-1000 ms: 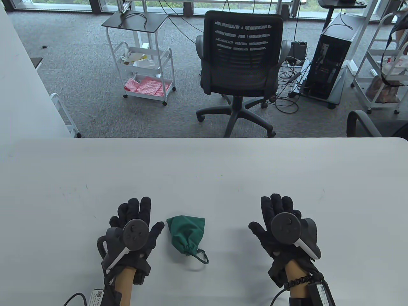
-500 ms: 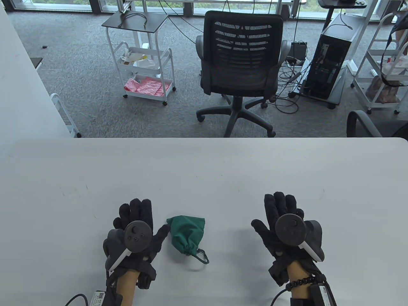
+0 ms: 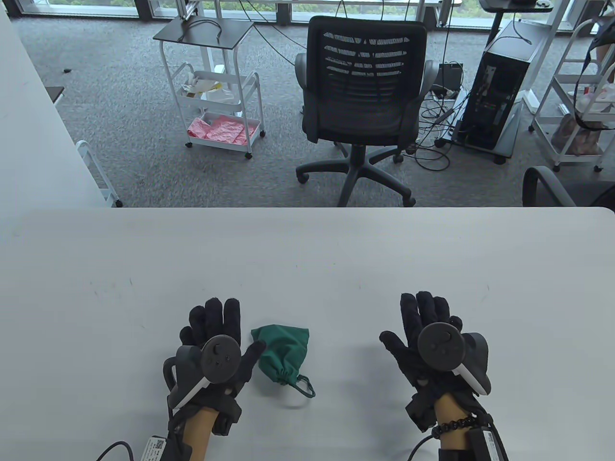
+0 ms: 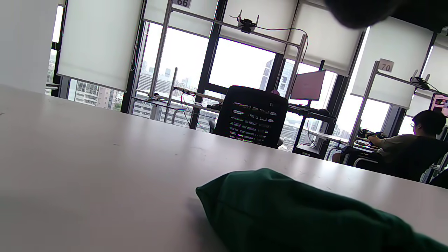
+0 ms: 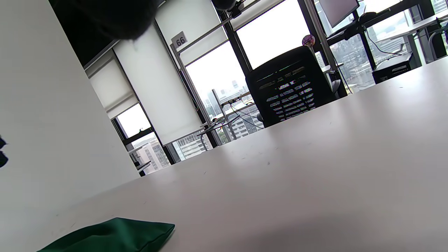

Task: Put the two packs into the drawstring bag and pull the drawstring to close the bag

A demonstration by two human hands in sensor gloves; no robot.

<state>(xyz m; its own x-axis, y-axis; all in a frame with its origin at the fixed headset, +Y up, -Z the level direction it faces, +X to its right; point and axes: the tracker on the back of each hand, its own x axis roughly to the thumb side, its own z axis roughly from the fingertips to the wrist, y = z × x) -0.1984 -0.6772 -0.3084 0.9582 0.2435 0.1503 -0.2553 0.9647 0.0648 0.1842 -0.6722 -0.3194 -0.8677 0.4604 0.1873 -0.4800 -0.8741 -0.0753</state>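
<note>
left hand [image 3: 218, 350] shifted nearer, plump cloth bag [image 3: 281, 353]

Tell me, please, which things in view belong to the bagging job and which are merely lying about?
Belonging to the job:
green drawstring bag, mouth cinched, cord loop trailing
left hand, thumb beside the bag
right hand, flat, apart from the bag
No packs show.

Lying about:
office chair
white cart
computer tower
</note>
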